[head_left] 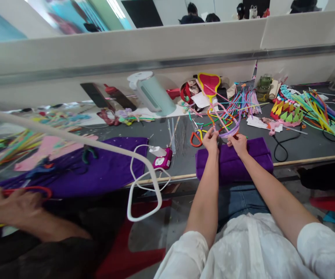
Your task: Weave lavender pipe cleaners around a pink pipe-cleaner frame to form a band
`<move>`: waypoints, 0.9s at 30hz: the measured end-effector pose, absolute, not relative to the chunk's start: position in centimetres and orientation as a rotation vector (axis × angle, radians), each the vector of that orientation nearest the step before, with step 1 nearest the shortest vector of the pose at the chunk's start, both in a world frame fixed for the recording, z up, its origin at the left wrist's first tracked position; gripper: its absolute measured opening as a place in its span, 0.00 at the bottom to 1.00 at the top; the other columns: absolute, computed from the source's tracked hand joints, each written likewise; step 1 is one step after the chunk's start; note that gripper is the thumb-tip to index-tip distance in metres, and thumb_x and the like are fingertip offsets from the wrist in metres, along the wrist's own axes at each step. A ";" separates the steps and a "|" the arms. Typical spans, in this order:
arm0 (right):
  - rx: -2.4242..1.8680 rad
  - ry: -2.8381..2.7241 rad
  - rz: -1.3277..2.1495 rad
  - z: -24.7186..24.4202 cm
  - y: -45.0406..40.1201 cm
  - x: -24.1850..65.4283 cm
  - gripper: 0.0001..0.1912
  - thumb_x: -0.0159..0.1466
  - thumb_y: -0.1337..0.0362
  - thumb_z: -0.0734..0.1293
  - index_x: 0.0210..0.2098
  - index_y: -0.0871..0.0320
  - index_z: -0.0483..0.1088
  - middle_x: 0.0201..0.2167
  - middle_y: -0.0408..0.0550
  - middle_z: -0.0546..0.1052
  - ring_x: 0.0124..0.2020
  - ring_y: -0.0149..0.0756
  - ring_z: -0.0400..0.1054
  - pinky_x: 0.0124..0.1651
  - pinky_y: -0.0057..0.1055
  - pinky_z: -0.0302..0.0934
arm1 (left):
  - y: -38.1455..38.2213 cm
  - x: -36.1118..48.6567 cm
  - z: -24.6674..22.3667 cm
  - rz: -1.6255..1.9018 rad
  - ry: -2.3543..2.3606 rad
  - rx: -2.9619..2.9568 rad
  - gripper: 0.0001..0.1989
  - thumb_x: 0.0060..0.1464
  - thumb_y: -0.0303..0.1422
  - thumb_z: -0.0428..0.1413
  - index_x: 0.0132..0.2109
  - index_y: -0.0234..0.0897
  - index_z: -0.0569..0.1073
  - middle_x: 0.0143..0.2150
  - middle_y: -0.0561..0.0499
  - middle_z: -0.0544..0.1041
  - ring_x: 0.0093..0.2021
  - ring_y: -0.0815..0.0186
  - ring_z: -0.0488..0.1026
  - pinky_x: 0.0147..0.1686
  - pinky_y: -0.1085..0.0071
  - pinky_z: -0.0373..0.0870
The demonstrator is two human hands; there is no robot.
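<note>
Both hands are above a folded purple cloth (234,159) at the table's front edge. My left hand (211,141) pinches the left end of a curved bundle of lilac and pink pipe cleaners (229,134). At the bundle's right side, my right hand (238,143) has its fingers closed on it. Pink and purple stems rise from the bundle as loops. Behind it, orange and yellow bent stems lie on the table, with orange-handled scissors (196,138) left of my left hand. A red and yellow paddle-shaped piece (210,84) stands farther back.
A white curved tube frame (144,159) crosses the left foreground. Another person's hand (13,207) is at far left. A pale green kettle (152,93), a magenta box (163,159) and colourful pipe cleaners (318,112) are on the table (289,147).
</note>
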State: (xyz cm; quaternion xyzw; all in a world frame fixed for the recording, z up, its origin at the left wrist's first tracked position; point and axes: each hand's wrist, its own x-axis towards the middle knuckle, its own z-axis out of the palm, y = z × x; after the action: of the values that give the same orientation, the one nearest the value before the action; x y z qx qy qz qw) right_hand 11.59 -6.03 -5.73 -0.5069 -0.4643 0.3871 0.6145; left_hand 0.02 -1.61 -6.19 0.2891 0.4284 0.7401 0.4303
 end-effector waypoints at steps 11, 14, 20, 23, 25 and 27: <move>-1.163 -1.036 0.937 -5.5 -6.0 11.7 0.14 0.54 0.54 0.68 0.22 0.60 0.70 0.16 0.47 0.76 0.16 0.35 0.71 0.22 0.27 0.68 | -2.1 0.1 -5.9 1.924 0.993 0.921 0.21 0.42 0.29 0.64 0.46 0.36 0.75 0.25 0.56 0.69 0.26 0.73 0.66 0.30 0.75 0.63; -1.166 -1.034 0.943 -5.7 -5.9 11.7 0.14 0.54 0.54 0.68 0.23 0.60 0.71 0.16 0.47 0.76 0.16 0.34 0.71 0.21 0.26 0.67 | -2.2 0.1 -5.8 1.933 1.111 1.142 0.14 0.47 0.30 0.60 0.43 0.37 0.74 0.27 0.54 0.70 0.29 0.69 0.68 0.33 0.72 0.65; -1.129 -1.009 0.955 -5.8 -5.8 11.7 0.13 0.53 0.56 0.68 0.22 0.60 0.70 0.15 0.46 0.75 0.14 0.34 0.70 0.19 0.27 0.67 | -2.1 0.0 -6.2 1.841 1.299 1.564 0.14 0.55 0.29 0.52 0.48 0.39 0.75 0.41 0.45 0.74 0.43 0.60 0.70 0.47 0.63 0.65; -1.131 -1.003 0.950 -5.8 -5.8 11.7 0.13 0.53 0.55 0.69 0.22 0.60 0.70 0.15 0.45 0.75 0.15 0.34 0.70 0.19 0.27 0.67 | -2.0 -0.1 -6.5 1.766 1.413 1.656 0.16 0.56 0.28 0.50 0.51 0.39 0.74 0.39 0.45 0.72 0.41 0.59 0.69 0.46 0.61 0.65; -1.140 -1.001 0.938 -5.8 -5.8 11.7 0.13 0.53 0.55 0.69 0.22 0.59 0.70 0.15 0.45 0.75 0.15 0.34 0.70 0.20 0.28 0.68 | -1.9 -0.1 -6.7 1.738 1.456 1.686 0.17 0.56 0.28 0.49 0.51 0.39 0.73 0.38 0.45 0.71 0.40 0.59 0.68 0.44 0.61 0.65; -1.146 -1.000 0.932 -5.7 -5.9 11.6 0.14 0.53 0.54 0.69 0.23 0.59 0.69 0.15 0.45 0.75 0.15 0.35 0.70 0.20 0.28 0.68 | -1.9 -0.1 -6.8 1.729 1.471 1.702 0.15 0.56 0.29 0.49 0.50 0.39 0.73 0.39 0.45 0.70 0.40 0.59 0.68 0.44 0.62 0.65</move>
State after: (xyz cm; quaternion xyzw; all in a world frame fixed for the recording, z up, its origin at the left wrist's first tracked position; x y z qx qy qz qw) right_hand 11.62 -5.89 -5.73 -0.4999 -0.4365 0.4065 0.6280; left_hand -0.08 -1.87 -6.79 0.5929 0.5123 0.6025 0.1516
